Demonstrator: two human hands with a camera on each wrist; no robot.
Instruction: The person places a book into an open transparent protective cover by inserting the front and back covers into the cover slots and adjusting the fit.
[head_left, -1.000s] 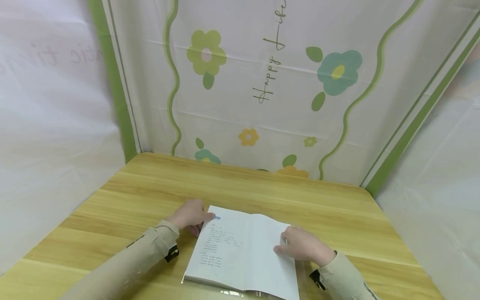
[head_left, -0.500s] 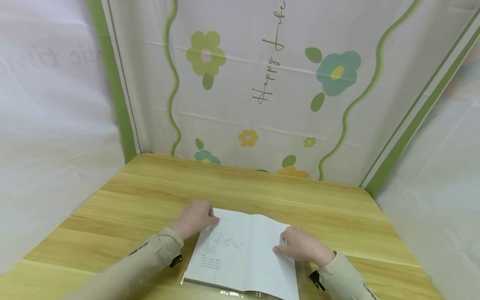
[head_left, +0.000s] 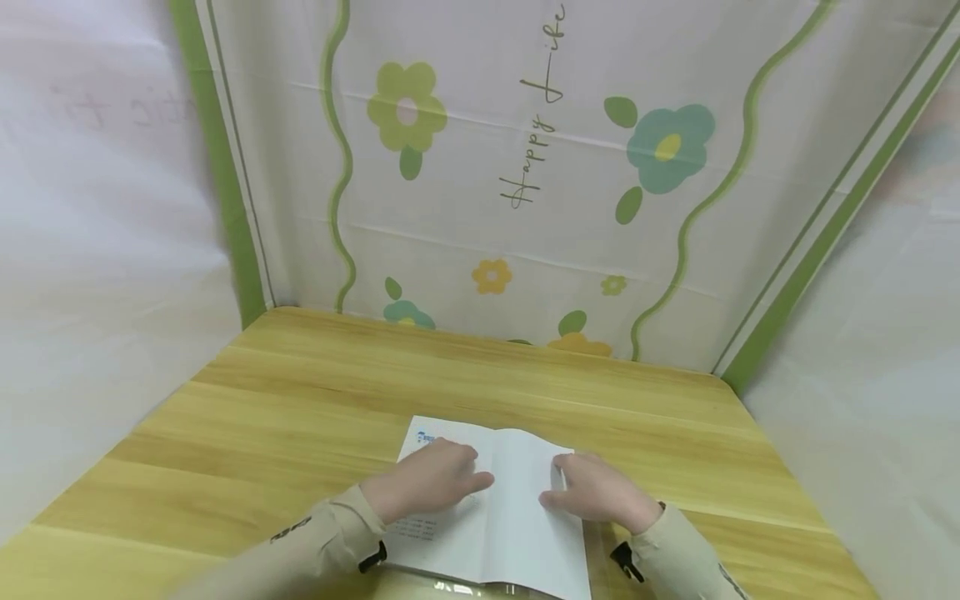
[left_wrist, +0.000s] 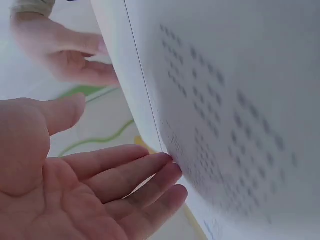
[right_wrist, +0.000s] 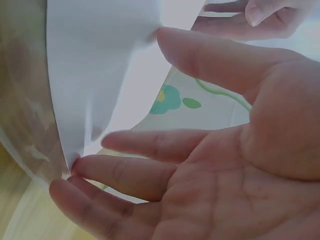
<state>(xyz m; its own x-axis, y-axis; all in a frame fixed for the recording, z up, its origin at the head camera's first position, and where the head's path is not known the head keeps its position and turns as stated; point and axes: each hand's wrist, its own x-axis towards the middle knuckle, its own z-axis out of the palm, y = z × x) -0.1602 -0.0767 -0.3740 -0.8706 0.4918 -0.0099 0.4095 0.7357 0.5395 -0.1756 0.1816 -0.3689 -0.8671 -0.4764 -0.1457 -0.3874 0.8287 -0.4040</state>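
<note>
A book (head_left: 517, 525) lies open on the wooden table, with print on its left page and a blank white right page. My left hand (head_left: 423, 482) is over the left page near the fold, fingers extended. In the left wrist view, its fingertips (left_wrist: 172, 165) meet the printed paper and the thumb stands apart. My right hand (head_left: 600, 492) rests at the upper right edge of the blank page. The right wrist view shows its thumb (right_wrist: 175, 42) against the paper and its fingers spread toward the page corner, where the sheet bends slightly.
Clear plastic covering (right_wrist: 25, 115) shows beyond the page edge in the right wrist view. The wooden table (head_left: 300, 375) reaches back to a white curtain (head_left: 465, 200) printed with flowers. White sheets hang at both sides.
My left hand has moved from the book's upper left edge rightward across the left page, close to the fold. The right hand stays on the right page's edge.
</note>
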